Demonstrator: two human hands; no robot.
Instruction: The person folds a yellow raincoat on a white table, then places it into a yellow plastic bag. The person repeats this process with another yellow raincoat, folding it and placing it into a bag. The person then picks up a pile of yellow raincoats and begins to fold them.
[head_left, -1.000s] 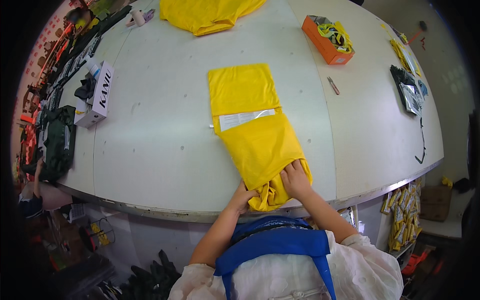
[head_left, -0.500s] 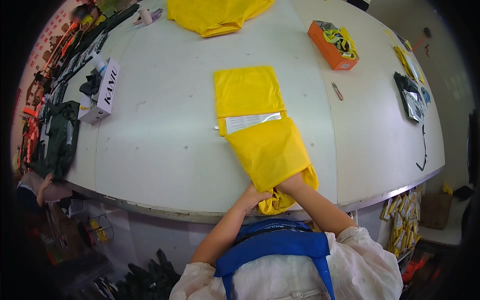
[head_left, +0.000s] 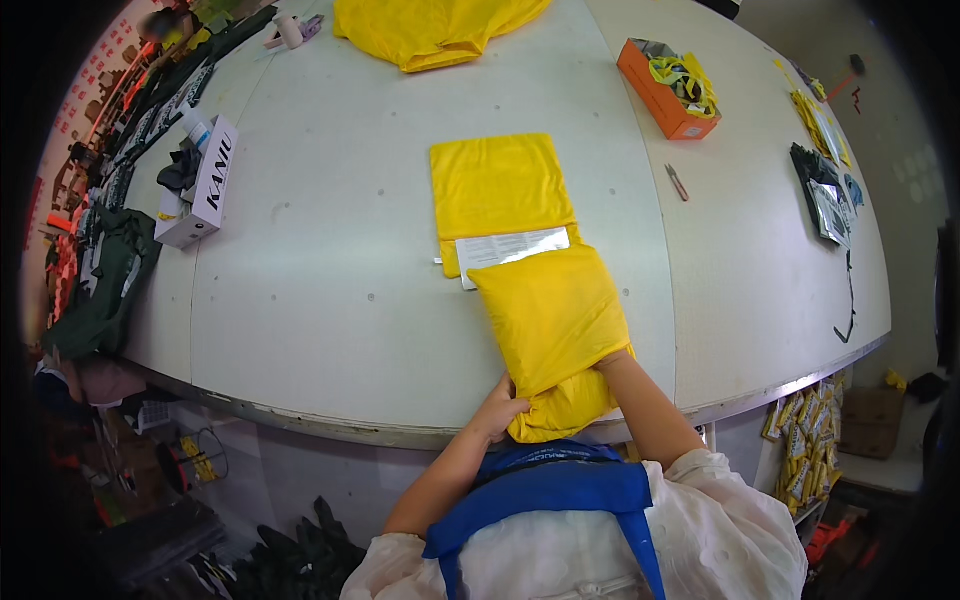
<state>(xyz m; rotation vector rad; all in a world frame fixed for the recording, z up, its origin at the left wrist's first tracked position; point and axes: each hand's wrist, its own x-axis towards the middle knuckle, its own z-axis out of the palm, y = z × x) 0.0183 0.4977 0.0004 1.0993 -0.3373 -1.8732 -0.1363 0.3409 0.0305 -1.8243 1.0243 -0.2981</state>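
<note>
From where I stand, the long, bright yellow bundle of thin, smooth cloth (head_left: 550,310) lies on the broad pale grey table (head_left: 310,250), its lower end gathered at the near edge, right in front of the person in a blue apron (head_left: 540,503). The left hand (head_left: 500,410) is clamped on the bundle's lower left side, thumb on the bunched cloth. The right hand (head_left: 611,360) is tucked under the loose flap from the right; cloth covers its fingers, so I cannot tell whether they grip. The two hands are apart, one to each side of the lower end.

Across the middle of the bundle sits a whitish printed sheet (head_left: 510,247), partly under the flap, with a flat yellow panel (head_left: 500,185) beyond it. Farther off, a second yellow cloth piece (head_left: 435,32) spreads at the far edge. To the right lie small reddish-handled snips (head_left: 678,183), near an orange cardboard box (head_left: 655,90) holding yellow straps (head_left: 685,82).
</note>
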